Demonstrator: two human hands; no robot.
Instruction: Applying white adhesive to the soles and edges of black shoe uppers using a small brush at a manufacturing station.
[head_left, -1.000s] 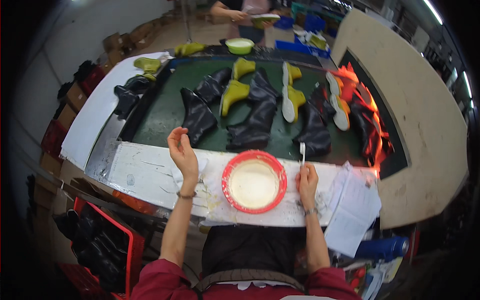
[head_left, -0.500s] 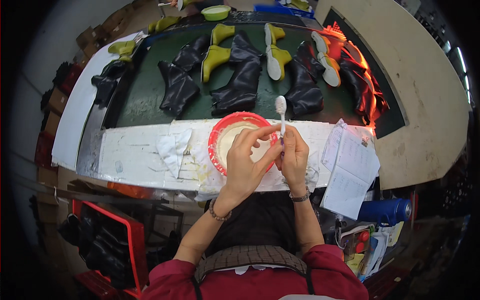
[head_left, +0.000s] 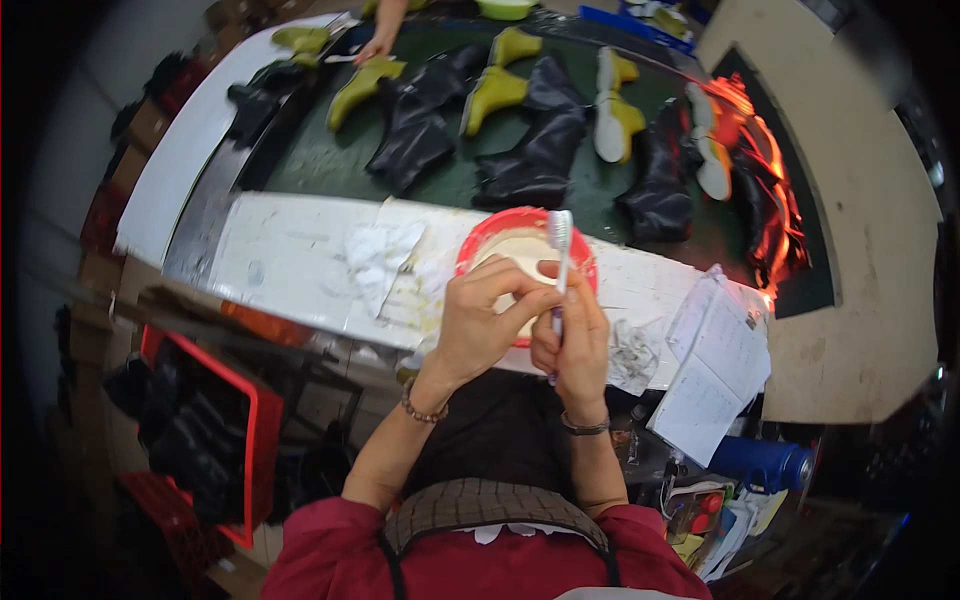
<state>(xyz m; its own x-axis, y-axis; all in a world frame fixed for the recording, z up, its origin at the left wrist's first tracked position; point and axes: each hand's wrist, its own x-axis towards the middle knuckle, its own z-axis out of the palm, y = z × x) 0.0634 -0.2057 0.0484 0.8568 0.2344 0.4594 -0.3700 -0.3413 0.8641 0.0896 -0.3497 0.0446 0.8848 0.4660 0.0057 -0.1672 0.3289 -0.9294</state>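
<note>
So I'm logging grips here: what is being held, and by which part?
The right hand holds a white brush by its lower handle; the left hand touches it.

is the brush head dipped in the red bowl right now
No, the right hand holds the brush upright with its head raised above the red bowl, while the left hand touches the handle.

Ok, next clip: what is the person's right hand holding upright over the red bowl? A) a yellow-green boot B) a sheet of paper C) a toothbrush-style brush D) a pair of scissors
C: the right hand grips a brush, bristle head up, above the red bowl.
</note>
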